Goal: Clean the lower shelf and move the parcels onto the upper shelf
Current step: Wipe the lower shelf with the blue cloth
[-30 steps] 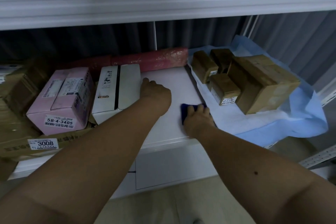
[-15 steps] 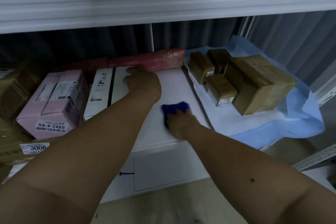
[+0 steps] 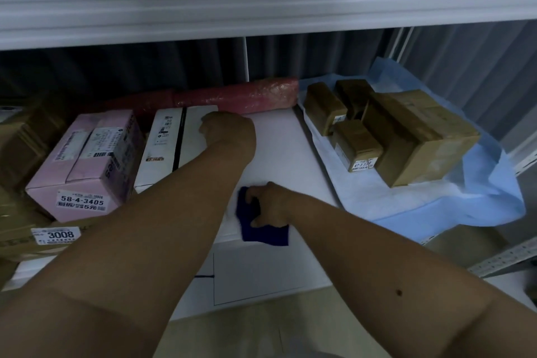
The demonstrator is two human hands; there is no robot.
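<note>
Brown parcels point(image 3: 406, 136) beside pink box point(image 3: 84, 163)

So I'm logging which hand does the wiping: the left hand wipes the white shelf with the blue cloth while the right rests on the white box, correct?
Hands swapped. The head view shows the right hand gripping the blue cloth on the white shelf, while the left hand rests on the white box.

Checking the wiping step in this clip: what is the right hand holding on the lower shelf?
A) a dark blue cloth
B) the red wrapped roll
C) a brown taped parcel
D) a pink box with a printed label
A: the right hand grips the dark blue cloth at the front edge of the white lower shelf, while the left hand rests on the white box.
</note>
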